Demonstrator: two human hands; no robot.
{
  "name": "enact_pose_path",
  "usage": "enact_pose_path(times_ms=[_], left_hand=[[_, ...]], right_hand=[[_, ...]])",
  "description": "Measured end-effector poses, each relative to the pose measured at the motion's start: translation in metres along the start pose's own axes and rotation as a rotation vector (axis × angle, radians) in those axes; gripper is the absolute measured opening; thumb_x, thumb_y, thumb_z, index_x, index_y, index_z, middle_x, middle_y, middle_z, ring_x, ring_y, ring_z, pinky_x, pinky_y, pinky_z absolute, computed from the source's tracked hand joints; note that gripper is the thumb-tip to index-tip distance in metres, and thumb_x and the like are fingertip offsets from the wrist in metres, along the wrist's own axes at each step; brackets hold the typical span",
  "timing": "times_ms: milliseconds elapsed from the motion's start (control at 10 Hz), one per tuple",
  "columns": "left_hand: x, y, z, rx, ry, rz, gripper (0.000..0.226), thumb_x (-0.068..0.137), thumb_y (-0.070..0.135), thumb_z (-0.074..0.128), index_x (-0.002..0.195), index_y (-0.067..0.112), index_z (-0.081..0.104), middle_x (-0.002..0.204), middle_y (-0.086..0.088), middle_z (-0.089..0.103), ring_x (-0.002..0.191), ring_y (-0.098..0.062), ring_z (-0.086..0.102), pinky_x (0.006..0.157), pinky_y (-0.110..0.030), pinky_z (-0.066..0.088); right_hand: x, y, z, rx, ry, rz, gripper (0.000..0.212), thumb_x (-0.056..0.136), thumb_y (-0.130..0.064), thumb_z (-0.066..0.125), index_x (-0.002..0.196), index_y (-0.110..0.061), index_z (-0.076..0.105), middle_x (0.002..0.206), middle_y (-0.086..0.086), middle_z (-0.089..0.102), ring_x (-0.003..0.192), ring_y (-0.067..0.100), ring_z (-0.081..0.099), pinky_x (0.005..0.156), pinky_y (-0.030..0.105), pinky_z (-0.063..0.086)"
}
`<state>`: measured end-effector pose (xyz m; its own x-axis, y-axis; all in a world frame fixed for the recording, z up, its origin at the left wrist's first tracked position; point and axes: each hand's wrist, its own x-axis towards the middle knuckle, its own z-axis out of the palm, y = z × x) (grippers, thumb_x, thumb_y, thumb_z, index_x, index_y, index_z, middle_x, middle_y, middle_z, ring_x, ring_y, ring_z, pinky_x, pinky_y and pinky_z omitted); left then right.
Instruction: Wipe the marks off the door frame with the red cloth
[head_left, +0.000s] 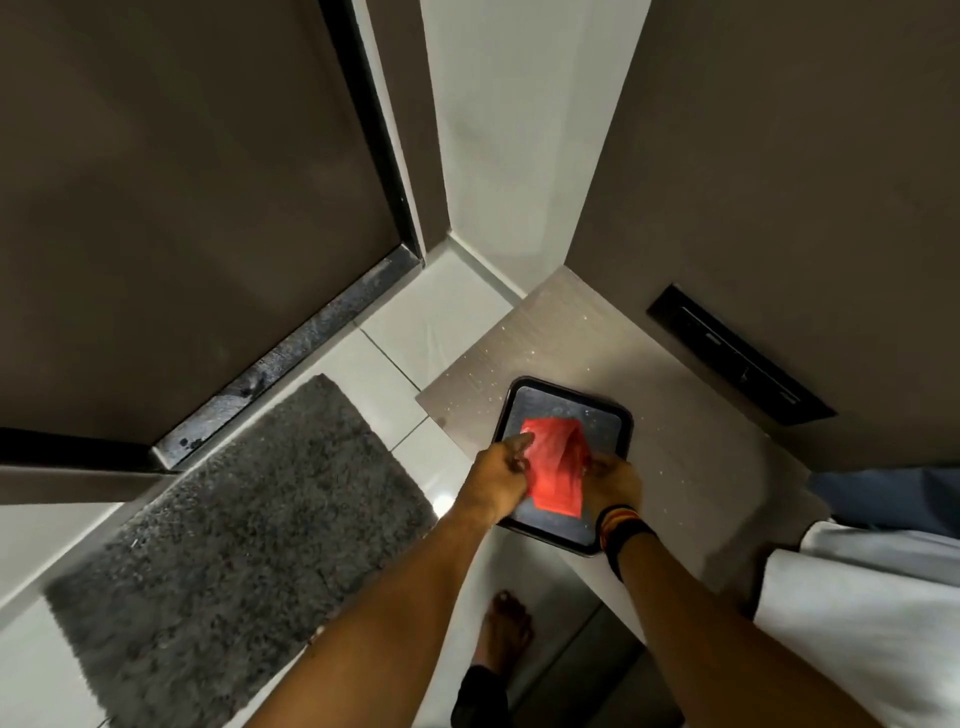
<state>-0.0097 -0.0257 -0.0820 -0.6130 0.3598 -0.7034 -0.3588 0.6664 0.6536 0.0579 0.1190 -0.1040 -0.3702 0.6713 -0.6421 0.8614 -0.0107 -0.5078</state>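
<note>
The red cloth (553, 470) is pinched by the left hand (498, 475) and right hand (613, 480) above a dark tray (608, 410), likely being gathered before being carried to the door frame (382, 150) at far left.

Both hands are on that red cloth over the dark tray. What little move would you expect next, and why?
Probably lifting the red cloth clear of the tray and turning left toward the door frame. The left hand and right hand each pinch a side of it above the tray, so it is already in their grip, while the frame stands off to the left, untouched.
</note>
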Motion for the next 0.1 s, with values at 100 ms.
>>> enact_pose_path(times_ms=[100], left_hand=[[-0.0171,0.0016,-0.0057,0.402,0.089,0.232,0.061,0.103,0.019,0.041,0.161,0.024,0.023,0.171,-0.007,0.021,0.157,-0.027,0.025,0.127,-0.038,0.028]], right_hand=[[-0.0271,-0.0085,-0.0039,-0.035,0.057,-0.223,0.044,0.102,-0.023,0.040,0.139,-0.003,0.053,0.142,0.023,0.057,0.130,0.038,0.056,0.110,0.045,0.046]])
